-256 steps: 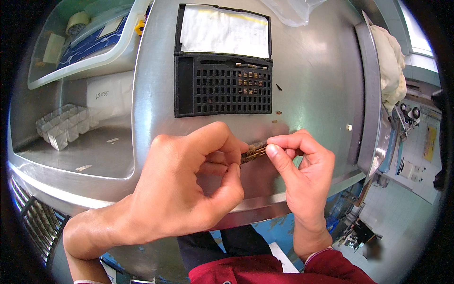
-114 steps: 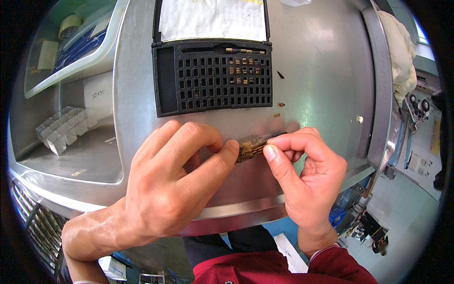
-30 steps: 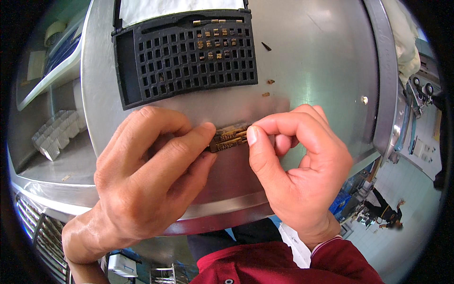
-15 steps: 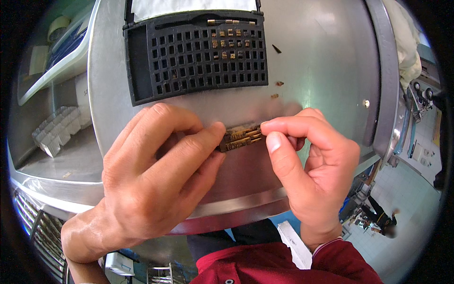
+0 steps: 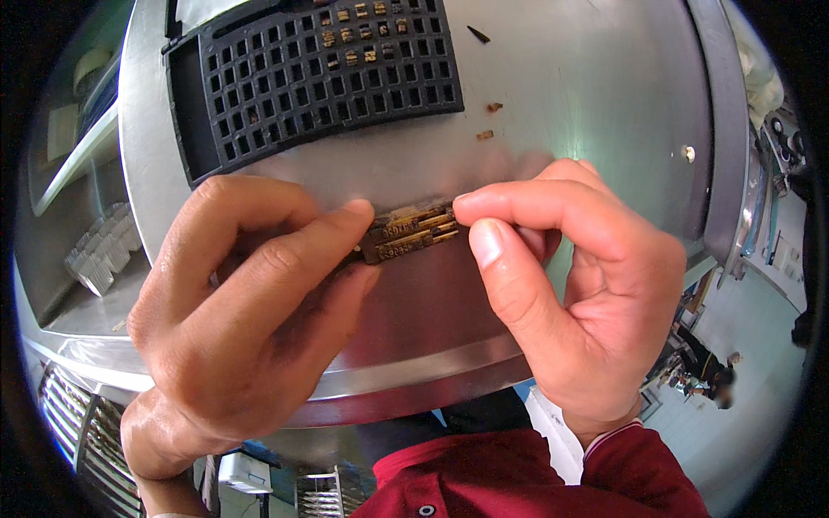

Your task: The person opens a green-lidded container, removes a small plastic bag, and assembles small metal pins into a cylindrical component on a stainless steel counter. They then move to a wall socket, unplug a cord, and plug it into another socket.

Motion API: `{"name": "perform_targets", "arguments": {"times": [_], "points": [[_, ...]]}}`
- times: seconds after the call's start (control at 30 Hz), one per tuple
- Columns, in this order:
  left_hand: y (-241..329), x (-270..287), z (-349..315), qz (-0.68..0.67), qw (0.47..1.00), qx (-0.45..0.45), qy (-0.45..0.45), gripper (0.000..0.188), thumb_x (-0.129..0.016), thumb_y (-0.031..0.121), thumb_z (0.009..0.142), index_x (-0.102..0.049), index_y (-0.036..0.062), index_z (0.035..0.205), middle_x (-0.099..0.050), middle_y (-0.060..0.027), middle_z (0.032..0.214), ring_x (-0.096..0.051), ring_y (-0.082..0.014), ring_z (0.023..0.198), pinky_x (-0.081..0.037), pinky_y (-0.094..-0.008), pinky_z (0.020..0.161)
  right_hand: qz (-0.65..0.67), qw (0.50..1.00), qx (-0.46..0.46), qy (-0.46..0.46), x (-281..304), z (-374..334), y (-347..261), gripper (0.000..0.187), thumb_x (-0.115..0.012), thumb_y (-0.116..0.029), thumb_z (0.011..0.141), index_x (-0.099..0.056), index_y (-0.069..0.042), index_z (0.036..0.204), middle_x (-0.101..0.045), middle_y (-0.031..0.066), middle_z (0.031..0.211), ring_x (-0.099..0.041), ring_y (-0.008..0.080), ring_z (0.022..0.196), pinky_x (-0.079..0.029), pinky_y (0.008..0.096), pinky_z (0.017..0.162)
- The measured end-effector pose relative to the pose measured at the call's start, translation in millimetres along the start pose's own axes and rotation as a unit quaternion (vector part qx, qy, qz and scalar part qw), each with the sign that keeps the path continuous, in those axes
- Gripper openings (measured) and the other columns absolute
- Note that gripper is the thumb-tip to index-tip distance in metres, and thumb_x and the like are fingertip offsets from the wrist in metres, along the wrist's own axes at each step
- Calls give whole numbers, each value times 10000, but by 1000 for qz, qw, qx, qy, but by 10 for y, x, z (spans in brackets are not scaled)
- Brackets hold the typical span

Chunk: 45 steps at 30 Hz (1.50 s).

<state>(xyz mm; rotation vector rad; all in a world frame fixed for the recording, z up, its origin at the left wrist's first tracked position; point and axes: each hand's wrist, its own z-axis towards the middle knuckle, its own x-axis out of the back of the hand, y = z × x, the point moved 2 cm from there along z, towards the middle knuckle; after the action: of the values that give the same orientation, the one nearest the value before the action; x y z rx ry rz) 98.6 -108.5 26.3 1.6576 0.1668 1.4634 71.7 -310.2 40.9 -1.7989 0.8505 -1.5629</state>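
Observation:
A small dark type holder (image 5: 408, 236), with brass-coloured strips and rows of raised characters, is held level just above the metal table. My left hand (image 5: 250, 293) is closed, its fingertips pinching the holder's left end. At its right end, my right hand (image 5: 574, 276) has the index fingertip against the upper corner and the thumb just below. Those fingers are closed around that end, and whatever lies between them is hidden. Beyond my hands lies a black compartment tray (image 5: 200, 121), with small brass type pieces (image 5: 363, 33) in several of its upper cells.
Right of the tray, a dark pointed sliver (image 5: 478, 34) and two small brownish pieces, one reddish (image 5: 494, 108) and one tan (image 5: 485, 135), lie on the metal table (image 5: 587, 104). Clear plastic containers (image 5: 104, 250) stand at the left. A person (image 5: 704, 367) is far off at the right.
The tray and table have shifted left and up in the view. My hands still hold the holder at both ends, and its rows of characters show more clearly.

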Motion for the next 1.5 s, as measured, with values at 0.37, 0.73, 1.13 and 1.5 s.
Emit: {"name": "perform_targets", "arguments": {"times": [0.37, 0.73, 1.13, 1.5], "points": [[5, 18, 5, -1, 1000, 12, -5, 446, -840, -47, 638, -757, 15, 1072, -637, -113, 924, -641, -223, 819, -525, -318, 697, -30, 999, 35, 20, -7, -23, 9, 206, -687, 91, 791, -747, 13, 972, -559, 18, 738, -486, 117, 695, -397, 249, 642], [-43, -10, 11, -15, 999, -28, 20, 431, -850, -35, 641, -756, 21, 1058, -631, -106, 903, -644, -229, 777, -524, -324, 660, -315, 915, 247, 54, -74, -160, -45, 487, -764, 68, 649, -766, -51, 1121, -580, 53, 910, -523, 237, 825, -455, 335, 694], [-26, 3, 4, -52, 999, -3, 16, 395, -834, -45, 686, -749, 22, 1066, -615, -110, 931, -647, -209, 767, -532, -315, 643, -314, 903, 292, 10, 17, -108, -45, 517, -755, 44, 634, -775, -95, 1132, -591, 53, 964, -537, 252, 839, -465, 363, 716], [-24, 16, 20, -46, 999, -11, 14, 387, -817, -46, 689, -747, 19, 1064, -617, -111, 928, -644, -215, 764, -534, -316, 651, -190, 956, 222, 41, 287, 325, 112, 169, -798, 31, 754, -755, -3, 914, -632, 84, 859, -607, 162, 758, -469, 262, 661]]}}
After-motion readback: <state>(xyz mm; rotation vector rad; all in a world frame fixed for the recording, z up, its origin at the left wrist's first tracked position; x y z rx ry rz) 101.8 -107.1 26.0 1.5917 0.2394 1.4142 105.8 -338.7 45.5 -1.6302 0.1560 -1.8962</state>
